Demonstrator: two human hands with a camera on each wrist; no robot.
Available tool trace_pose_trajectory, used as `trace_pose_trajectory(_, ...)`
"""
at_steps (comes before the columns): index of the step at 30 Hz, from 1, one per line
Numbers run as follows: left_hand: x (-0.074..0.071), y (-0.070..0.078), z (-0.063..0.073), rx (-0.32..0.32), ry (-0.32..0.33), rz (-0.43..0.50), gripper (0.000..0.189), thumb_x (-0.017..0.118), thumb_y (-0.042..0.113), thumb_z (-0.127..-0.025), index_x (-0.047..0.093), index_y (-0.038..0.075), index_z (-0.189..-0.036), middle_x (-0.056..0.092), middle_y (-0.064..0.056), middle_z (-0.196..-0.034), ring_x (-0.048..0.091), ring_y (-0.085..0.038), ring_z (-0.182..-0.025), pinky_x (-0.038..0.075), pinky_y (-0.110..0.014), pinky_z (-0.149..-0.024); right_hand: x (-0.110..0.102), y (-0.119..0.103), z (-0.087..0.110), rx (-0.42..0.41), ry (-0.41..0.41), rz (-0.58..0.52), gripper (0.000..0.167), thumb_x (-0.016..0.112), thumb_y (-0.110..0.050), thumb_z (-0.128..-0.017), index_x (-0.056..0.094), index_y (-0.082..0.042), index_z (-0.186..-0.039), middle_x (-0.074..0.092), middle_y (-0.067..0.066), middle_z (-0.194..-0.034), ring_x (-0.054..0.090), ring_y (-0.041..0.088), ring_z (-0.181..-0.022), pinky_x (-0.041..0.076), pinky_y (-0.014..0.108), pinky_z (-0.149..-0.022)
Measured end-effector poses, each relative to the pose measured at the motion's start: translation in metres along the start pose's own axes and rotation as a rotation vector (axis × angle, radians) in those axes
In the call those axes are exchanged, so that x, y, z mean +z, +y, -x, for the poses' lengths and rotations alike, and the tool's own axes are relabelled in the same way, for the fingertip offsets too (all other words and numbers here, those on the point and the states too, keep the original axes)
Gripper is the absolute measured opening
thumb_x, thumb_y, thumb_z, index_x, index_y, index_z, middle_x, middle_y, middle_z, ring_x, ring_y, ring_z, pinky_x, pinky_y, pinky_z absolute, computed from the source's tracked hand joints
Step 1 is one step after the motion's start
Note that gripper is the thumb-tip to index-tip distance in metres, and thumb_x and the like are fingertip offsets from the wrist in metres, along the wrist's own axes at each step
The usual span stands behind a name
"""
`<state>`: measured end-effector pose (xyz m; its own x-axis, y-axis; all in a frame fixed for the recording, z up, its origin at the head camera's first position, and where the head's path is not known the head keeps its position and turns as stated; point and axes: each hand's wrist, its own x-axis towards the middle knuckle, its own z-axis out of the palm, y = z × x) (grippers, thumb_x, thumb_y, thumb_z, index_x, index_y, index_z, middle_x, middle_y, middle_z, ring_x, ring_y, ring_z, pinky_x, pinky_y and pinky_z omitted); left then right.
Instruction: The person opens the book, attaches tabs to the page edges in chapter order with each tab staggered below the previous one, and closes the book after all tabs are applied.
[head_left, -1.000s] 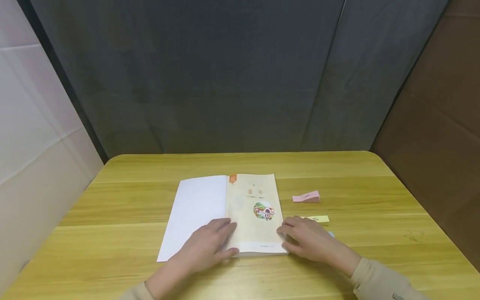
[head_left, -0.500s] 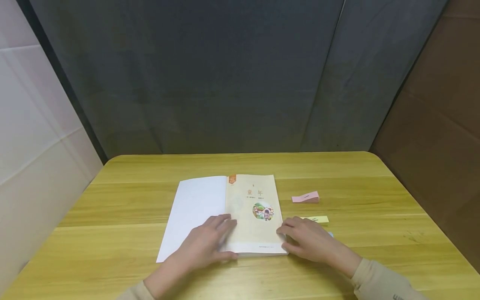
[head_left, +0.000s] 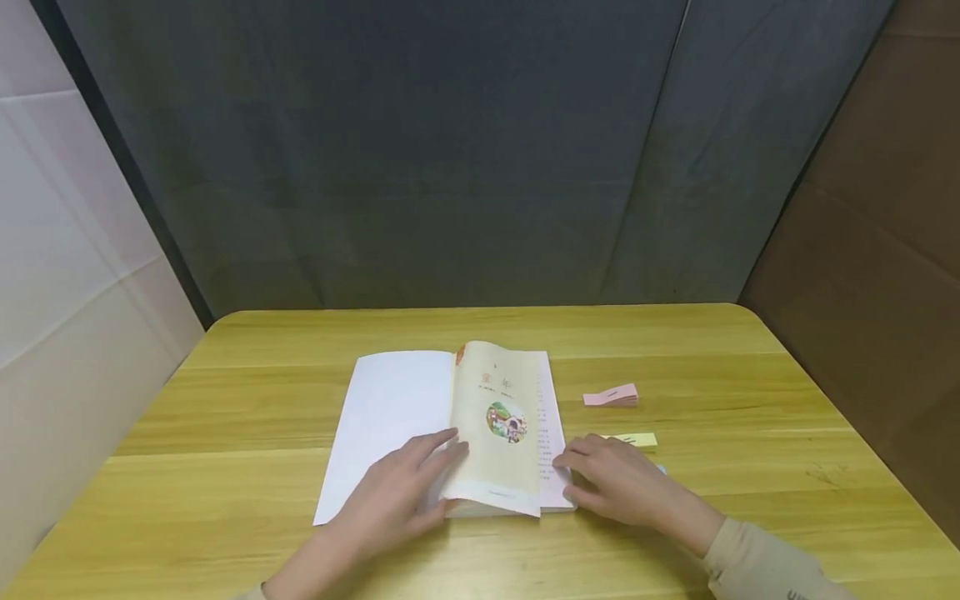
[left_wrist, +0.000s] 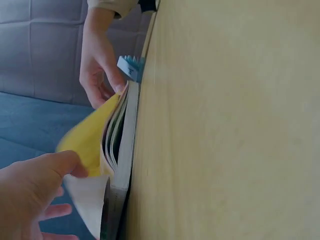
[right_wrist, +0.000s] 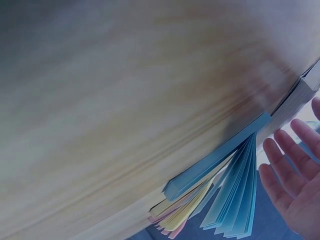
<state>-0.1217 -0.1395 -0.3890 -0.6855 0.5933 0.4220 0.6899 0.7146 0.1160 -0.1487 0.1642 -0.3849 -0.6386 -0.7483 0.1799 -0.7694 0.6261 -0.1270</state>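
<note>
A paperback book lies open on the wooden table, its white inside cover (head_left: pixel 397 400) spread to the left. The cream title page (head_left: pixel 495 462) bows upward and has slid left, baring a printed page (head_left: pixel 551 425) beneath along the right side. My left hand (head_left: pixel 393 483) touches the title page near the spine, fingers extended and thumb at its lower edge. At the book's lower right edge rests my right hand (head_left: pixel 618 479), fingers gently bent. In the right wrist view its fingers look relaxed, beside fanned blue sticky notes (right_wrist: pixel 235 185).
Right of the book lie pink sticky notes (head_left: pixel 611 396) and yellow sticky notes (head_left: pixel 637 439), the latter partly behind my right hand. Only a sliver of the blue pad (head_left: pixel 661 469) shows in the head view. A dark cloth (head_left: pixel 450 167) hangs behind the table.
The title page has lifted and shifted left, uncovering the page under it. My left hand has moved slightly left with it. The right hand has stayed in place.
</note>
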Motion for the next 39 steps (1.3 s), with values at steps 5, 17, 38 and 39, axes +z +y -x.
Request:
trace_pose_trajectory(5,-0.008,0.001,-0.001,0.087,0.131,-0.045,0.067,0.053,0.005,-0.059,0.044,0.009,-0.126,0.039,-0.010,-0.131,0.036,-0.024,-0.119,0.036,-0.042,-0.087,0.000,0.000,0.000,0.007,-0.011,0.011,0.029,0.059,-0.029,-0.080,0.062,-0.011,-0.103,0.057,-0.003,-0.099,0.053,0.013,-0.089,0.045,0.032,-0.074)
trace_pose_trajectory(17,-0.018,-0.015,0.012,-0.062,0.011,-0.311,0.084,0.059,0.002,-0.057,0.032,0.008,-0.136,0.018,-0.013,-0.143,0.014,-0.029,-0.129,0.008,-0.052,-0.100,0.000,-0.001,0.000,0.015,-0.034,0.006,0.031,0.060,-0.029,-0.080,0.062,-0.010,-0.104,0.056,-0.003,-0.099,0.053,0.013,-0.089,0.045,0.032,-0.073)
trace_pose_trajectory(38,0.012,0.013,-0.007,-0.011,-0.152,-0.045,0.047,0.053,0.033,-0.084,0.050,0.008,-0.124,0.045,-0.014,-0.126,0.043,-0.028,-0.113,0.039,-0.041,-0.086,0.001,0.000,-0.001,0.032,-0.045,0.006,0.032,0.060,-0.029,-0.080,0.061,-0.011,-0.106,0.056,-0.002,-0.101,0.052,0.015,-0.094,0.045,0.035,-0.075)
trace_pose_trajectory(39,0.012,0.014,-0.009,-0.019,-0.162,-0.047,0.051,0.052,0.039,-0.084,0.049,0.007,-0.124,0.044,-0.014,-0.127,0.043,-0.028,-0.113,0.039,-0.041,-0.086,0.001,0.000,-0.001,0.031,-0.045,0.007,0.032,0.059,-0.029,-0.080,0.061,-0.011,-0.106,0.056,-0.002,-0.101,0.052,0.015,-0.094,0.045,0.035,-0.075)
